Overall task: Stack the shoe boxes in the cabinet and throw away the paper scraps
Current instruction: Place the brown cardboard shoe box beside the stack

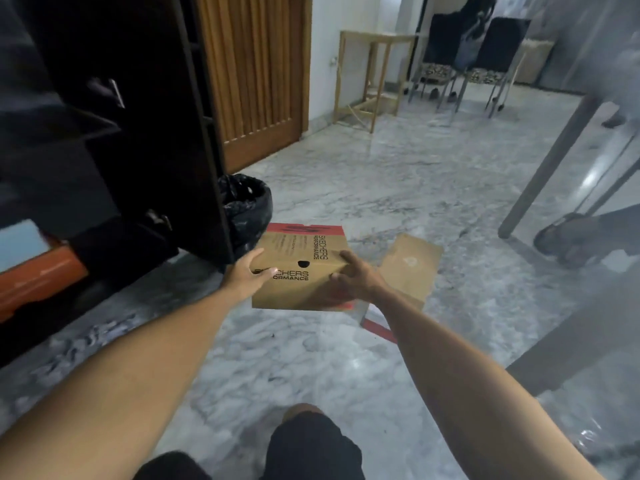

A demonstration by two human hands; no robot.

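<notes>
From the head camera, the step in hand looks like picking up one shoe box (299, 268) (brown card, red edge, printed lettering) to carry it to the dark cabinet (114, 133) on the left. The left hand (247, 273) presses flat against the box's left side, fingers spread; the right hand (349, 277) curls over its right top edge, so the grip of both clamps the box between them. Whether it is clear of the marble floor (398, 188) I cannot tell. A second brown box (410, 268) lies just behind on the floor. A black-lined bin (247, 209) stands beside the cabinet. Next, I judge, comes a lift and swing leftward.
</notes>
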